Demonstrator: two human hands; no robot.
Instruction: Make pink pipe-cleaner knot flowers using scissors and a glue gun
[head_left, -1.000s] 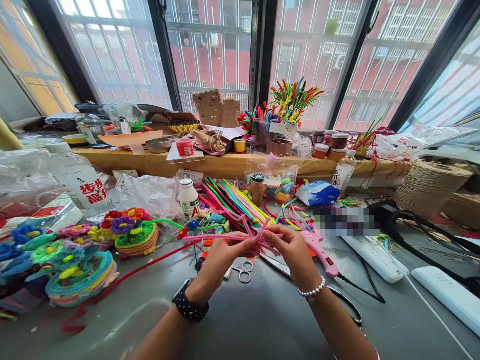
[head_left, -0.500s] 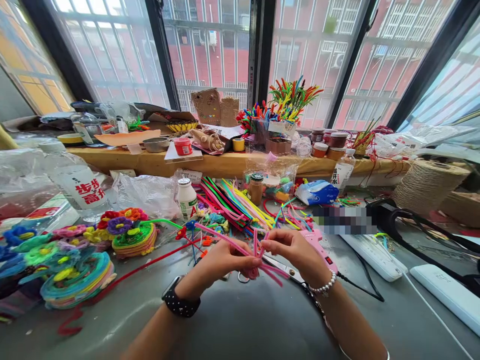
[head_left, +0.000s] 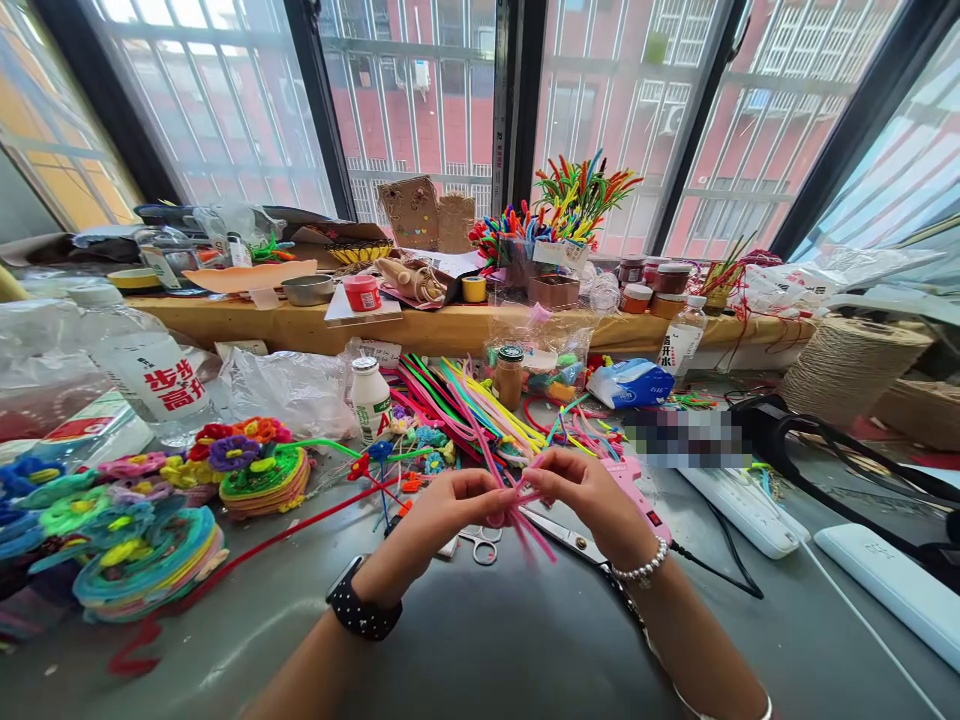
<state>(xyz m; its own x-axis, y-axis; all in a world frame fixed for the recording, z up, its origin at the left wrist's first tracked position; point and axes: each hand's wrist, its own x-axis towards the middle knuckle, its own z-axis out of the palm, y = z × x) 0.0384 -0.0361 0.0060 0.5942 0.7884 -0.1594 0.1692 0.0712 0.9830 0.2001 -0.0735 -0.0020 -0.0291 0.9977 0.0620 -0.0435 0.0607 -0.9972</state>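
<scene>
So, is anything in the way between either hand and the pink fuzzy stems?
Nothing visible: the left hand and right hand both pinch the pink fuzzy stems at the fingertips. The large scissors lie on the table, not in between.

We see the pink stems [head_left: 544,548] blurred toward five o'clock, their crossing (too small to read) partly covered by fingertips [head_left: 505,498]. The right hand [head_left: 581,500] partly hides the glue gun [head_left: 639,497]; at four o'clock, the edge crops a white case [head_left: 889,580].

Craft workshop: glue gun [head_left: 636,497], scissors [head_left: 582,545]
</scene>
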